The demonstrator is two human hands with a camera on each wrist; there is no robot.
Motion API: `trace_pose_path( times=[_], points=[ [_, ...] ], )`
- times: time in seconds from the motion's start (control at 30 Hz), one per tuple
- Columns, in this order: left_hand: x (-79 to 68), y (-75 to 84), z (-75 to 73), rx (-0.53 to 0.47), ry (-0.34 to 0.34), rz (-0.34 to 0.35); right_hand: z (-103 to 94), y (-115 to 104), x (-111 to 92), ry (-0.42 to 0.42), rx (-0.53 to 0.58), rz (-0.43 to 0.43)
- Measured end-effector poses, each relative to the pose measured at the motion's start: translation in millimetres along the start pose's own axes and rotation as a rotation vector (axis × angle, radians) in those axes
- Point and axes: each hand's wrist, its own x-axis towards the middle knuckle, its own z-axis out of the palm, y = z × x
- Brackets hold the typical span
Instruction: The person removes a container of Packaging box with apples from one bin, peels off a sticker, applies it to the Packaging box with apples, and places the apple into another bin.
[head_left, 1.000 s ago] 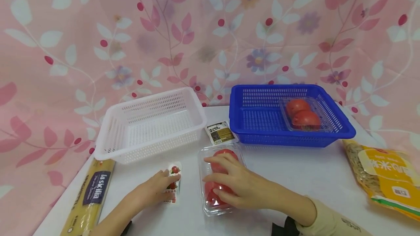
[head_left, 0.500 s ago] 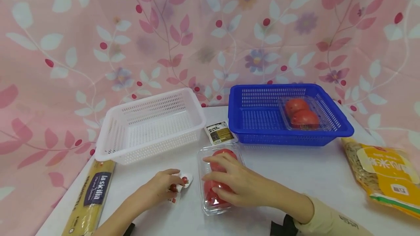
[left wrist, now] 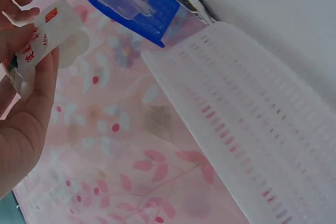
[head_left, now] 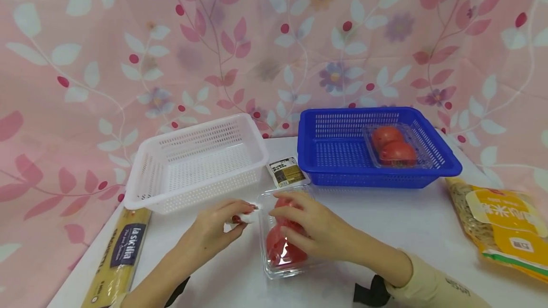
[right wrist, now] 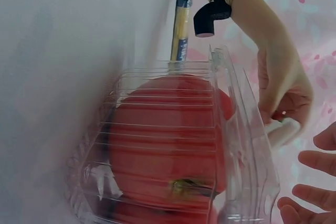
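Packet [head_left: 249,216] and tomatoes [head_left: 284,249] partly obscured.
Left grip [head_left: 214,225] covers much of the packet; right grip [head_left: 318,232] masks part of the tomatoes in head view. Bottom edge there cuts the spaghetti pack [head_left: 112,272]; right edge cuts the yellow bag [head_left: 509,229]. Fine print on the dark-labelled pack [head_left: 287,173] illegible. Left wrist view crops the white basket [left wrist: 252,106].

Soft, even light, white glare on the nearer tomato box [head_left: 279,246].
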Motion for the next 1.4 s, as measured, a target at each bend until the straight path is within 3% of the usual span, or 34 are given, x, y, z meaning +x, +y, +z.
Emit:
trace_pose_path(
  times=[0.23, 0.57, 0.8, 1.17, 1.4],
  points=[
    [22.8, 16.2, 8.2, -0.026, 0.063, 0.179, -3.2, -1.1, 1.8, 0.094, 0.075, 0.080],
    [38.6, 30.9, 16.8, 0.022, 0.149, 0.264, -10.1, -2.1, 3.4, 0.184, 0.145, 0.063],
    [40.4, 39.1, 16.1, -0.043, 0.130, 0.250, -12.9, -0.2, 3.7, 0.231, 0.144, 0.041],
    [41.6, 40.0, 11.4, -0.260, 0.128, 0.224, -20.5, -0.1, 2.5, 0.249, 0.136, 0.019],
    [37.1, 41.7, 11.3, -0.260, 0.080, 0.222, -23.7, 3.4, 0.6, 0.282, 0.124, -0.031]
  ],
)
